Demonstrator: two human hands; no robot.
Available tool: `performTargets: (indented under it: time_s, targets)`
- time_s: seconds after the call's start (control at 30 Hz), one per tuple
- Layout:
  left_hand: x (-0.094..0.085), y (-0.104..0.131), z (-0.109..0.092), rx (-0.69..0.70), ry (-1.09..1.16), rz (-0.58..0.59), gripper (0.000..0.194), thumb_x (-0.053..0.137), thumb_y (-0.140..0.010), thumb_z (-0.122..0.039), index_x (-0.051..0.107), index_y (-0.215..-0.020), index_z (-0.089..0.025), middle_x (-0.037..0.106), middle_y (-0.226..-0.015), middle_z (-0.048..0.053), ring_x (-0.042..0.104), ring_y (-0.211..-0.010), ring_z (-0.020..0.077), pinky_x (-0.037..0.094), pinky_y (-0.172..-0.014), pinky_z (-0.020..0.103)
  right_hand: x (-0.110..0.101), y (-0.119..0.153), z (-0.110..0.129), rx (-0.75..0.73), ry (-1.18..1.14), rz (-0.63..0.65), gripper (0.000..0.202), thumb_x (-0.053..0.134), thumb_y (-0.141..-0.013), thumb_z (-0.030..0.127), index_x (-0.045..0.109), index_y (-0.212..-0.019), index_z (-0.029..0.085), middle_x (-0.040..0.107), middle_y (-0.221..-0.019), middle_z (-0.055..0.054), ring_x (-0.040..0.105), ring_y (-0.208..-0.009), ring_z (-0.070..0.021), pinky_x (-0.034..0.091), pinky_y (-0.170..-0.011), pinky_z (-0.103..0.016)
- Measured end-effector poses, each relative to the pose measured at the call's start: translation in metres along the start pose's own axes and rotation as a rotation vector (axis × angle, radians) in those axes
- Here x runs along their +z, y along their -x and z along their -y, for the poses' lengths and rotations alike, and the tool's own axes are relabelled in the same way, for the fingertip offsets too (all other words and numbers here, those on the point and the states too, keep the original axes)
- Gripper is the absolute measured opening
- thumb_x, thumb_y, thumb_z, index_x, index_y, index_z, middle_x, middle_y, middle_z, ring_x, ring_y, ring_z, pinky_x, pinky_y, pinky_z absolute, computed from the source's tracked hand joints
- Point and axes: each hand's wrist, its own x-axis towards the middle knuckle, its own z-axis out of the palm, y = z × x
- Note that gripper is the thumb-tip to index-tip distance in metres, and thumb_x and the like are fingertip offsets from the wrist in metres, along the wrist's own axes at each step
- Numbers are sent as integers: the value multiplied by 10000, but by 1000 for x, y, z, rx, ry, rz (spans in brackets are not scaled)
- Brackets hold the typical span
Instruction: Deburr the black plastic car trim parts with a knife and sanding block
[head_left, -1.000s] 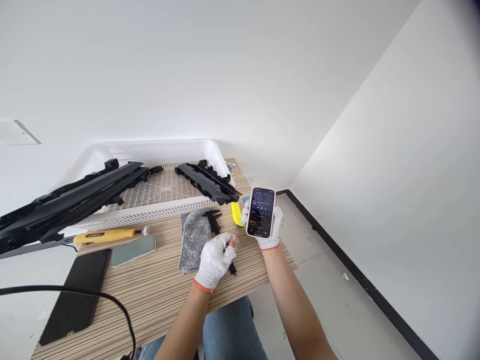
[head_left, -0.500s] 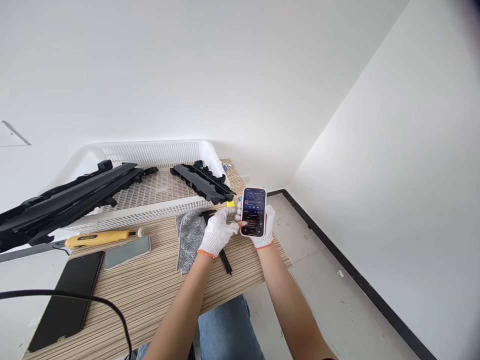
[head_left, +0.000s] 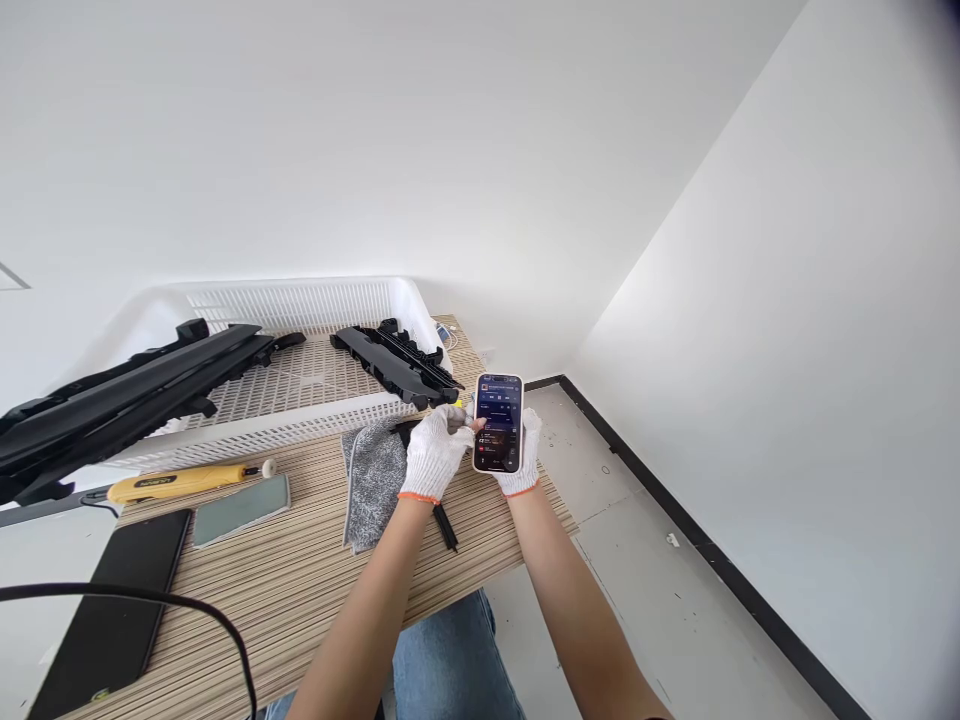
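A smartphone (head_left: 498, 425) with a lit dark screen rests upright in my right hand (head_left: 529, 450), which grips it from behind and along its right side. Both hands wear white knit gloves with orange cuffs. My left hand (head_left: 437, 450) is at the phone's left side, holding nothing. One bare fingertip pokes out of its glove and touches the screen; the other fingers are loosely bent. Under and beside this hand lie a grey cloth (head_left: 373, 485) and a black slim tool (head_left: 445, 527), partly hidden by my wrist.
Behind stands a white plastic basket (head_left: 300, 412) holding long black plastic parts (head_left: 397, 362). A yellow power tool (head_left: 176, 482), a grey-green flat piece (head_left: 241, 508) and a black flat panel (head_left: 112, 610) lie left on the striped table (head_left: 300, 600). A black cable (head_left: 187, 600) crosses the lower left.
The phone screen has scrolled: the large clock is gone and the list sits higher. My left fingertip has moved up the screen. The whole view has shifted slightly.
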Motion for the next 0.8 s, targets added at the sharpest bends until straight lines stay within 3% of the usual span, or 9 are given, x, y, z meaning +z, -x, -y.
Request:
performTargets:
  time_s: [0.2,0.3,0.43,0.8]
  targets:
    - [-5,-2,-1,19,-1,31,227,740,-786,-418,664,-785,-204,736,-733,18,708,-740,210,528,-711,297,5,1,0,4,5,29,611,668,-759,579,625,-1218,178,728,-1068,-87,669,-901,-200,586,-762,-322]
    - [-9,-1,-4,31,20,73,260,773,-740,-425,638,-752,-203,731,-721,7,698,-715,193,532,-704,284,4,1,0,-5,21,24,601,664,-755,591,652,-1176,161,734,-1071,-101,669,-841,-197,590,-764,-338]
    - [-10,-1,-5,37,31,96,265,810,-698,-391,630,-761,-206,735,-744,0,693,-719,177,531,-706,272,1,1,0,46,0,63,606,650,-756,611,648,-1194,192,735,-1092,-83,618,-710,-164,572,-643,-318]
    - [-3,-4,4,37,-63,29,201,706,-805,-411,662,-793,-215,740,-781,13,695,-765,207,489,-727,301,4,2,-1,-34,93,-32,579,626,-776,615,672,-1141,169,736,-1051,-84,679,-850,-196,596,-727,-317]
